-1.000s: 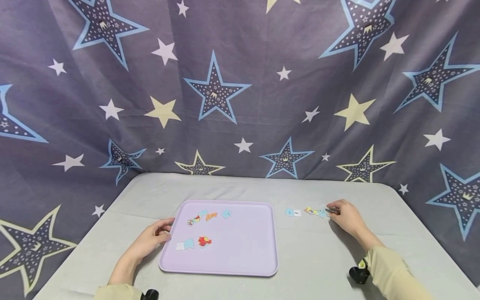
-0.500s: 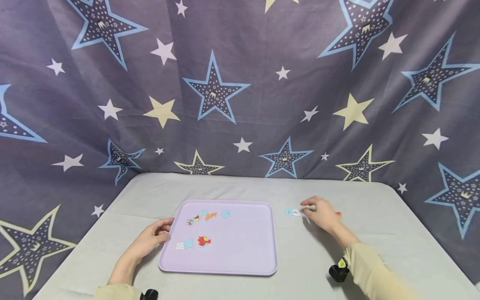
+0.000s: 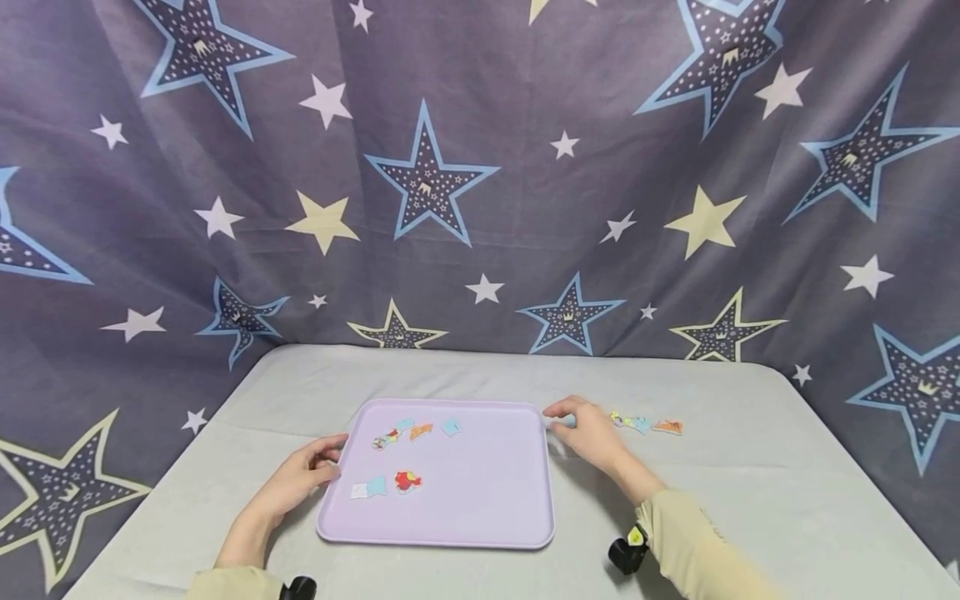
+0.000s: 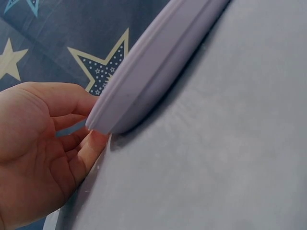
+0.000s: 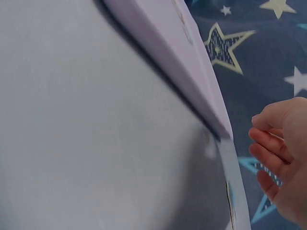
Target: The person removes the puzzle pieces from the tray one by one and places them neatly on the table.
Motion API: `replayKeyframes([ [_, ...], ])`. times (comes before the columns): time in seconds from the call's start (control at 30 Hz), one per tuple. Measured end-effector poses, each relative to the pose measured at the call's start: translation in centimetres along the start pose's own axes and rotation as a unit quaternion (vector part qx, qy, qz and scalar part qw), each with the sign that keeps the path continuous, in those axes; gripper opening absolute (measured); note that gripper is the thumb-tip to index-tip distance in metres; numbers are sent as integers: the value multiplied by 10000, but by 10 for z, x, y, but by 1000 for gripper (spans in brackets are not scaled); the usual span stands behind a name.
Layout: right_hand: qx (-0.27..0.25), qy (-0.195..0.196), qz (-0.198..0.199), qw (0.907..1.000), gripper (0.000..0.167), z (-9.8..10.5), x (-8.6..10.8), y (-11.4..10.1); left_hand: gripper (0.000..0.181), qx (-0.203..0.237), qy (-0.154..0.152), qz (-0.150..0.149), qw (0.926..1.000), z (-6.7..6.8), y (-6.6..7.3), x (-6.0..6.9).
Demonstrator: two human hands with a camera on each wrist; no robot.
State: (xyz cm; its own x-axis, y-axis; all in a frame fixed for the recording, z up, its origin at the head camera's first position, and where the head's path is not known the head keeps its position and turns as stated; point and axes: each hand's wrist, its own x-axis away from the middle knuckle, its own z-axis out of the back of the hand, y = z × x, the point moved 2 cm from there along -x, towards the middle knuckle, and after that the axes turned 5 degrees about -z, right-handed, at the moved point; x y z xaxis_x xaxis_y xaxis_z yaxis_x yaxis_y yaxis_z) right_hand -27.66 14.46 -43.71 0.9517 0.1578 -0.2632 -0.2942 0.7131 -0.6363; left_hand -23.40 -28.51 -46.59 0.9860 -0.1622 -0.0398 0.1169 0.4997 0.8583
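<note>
Nearest, at the bottom of the head view, a beige sleeve (image 3: 236, 585) and a black wrist device (image 3: 300, 588) lead to the left hand (image 3: 292, 479), which reaches to the left side of a lilac tray (image 3: 487, 521) on the left part of the grey worktop (image 3: 750, 475). That hand is curved and grasps the tray's rim, thumb over the edge and fingertips against the outer wall below it, as the left wrist view shows. In the tray's left half, nearer its near edge, lie a white-and-blue cut-out (image 3: 368, 488) and, just beside it, a red cut-out (image 3: 407, 482). Beyond them, toward the tray's far left corner, are a multicoloured cut-out (image 3: 386, 439), an orange cut-out (image 3: 421, 432) and a blue cut-out (image 3: 451, 427), all lying flat. The right hand (image 3: 592, 433) is at the tray's far right corner, above the worktop; it is released, fingers loosely bent and slightly spread, thumb close to the forefinger, and a light blue cut-out (image 3: 567, 422) shows through the gap between them. Past its wrist, toward the worktop's right edge, lie a yellow-and-blue cut-out (image 3: 632, 422) and an orange-brown cut-out (image 3: 667, 427). Behind the worktop's far edge hangs a dark star-patterned curtain (image 3: 517, 208).
</note>
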Motion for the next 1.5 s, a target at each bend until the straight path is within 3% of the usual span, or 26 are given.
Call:
replayKeyframes([
  [0.27, -333, -273, 240, 9988, 19, -23, 4, -27, 54, -3, -9, -15, 10000, -1, 0, 1],
  [0.7, -427, -868, 628, 9933, 22, -49, 10, -69, 55, -24, -32, -2, 10000, 1, 0, 0],
  [0.93, -418, -949, 771, 9916, 22, -64, 10, -92, 55, 42, -32, -28, 10000, 0, 0, 0],
  [1.3, -611, -1238, 676, 9881, 23, -89, 14, -110, 55, -28, -17, 15, 10000, 1, 2, -1],
  [1.5, -200, -1298, 746, 9885, 26, -109, 17, -114, 55, 41, -81, -13, 10000, 0, 2, -1],
])
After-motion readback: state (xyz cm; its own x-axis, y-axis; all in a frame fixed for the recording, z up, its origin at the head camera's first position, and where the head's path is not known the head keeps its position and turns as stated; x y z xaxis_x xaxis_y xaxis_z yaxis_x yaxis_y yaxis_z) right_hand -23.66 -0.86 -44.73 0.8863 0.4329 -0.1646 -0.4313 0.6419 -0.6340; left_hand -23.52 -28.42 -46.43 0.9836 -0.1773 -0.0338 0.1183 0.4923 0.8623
